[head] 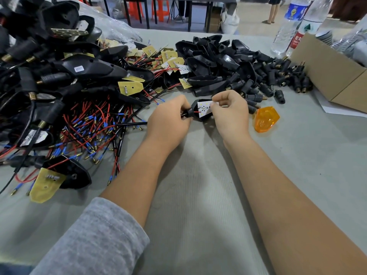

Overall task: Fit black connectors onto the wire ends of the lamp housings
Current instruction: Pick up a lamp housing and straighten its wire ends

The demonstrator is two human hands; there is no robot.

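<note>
Between my hands is a black lamp housing with a white LED board in it and a red wire at its neck. My left hand grips the housing's narrow neck end, where a black cable leads off to the left. My right hand pinches the top edge of the white board. A heap of loose black connectors lies behind my right hand. Assembled housings with red and black wires are piled on the left.
An orange lens lies on the grey table right of my right hand. Empty black housings are heaped at the back centre. A cardboard box and plastic bottles stand at the back right.
</note>
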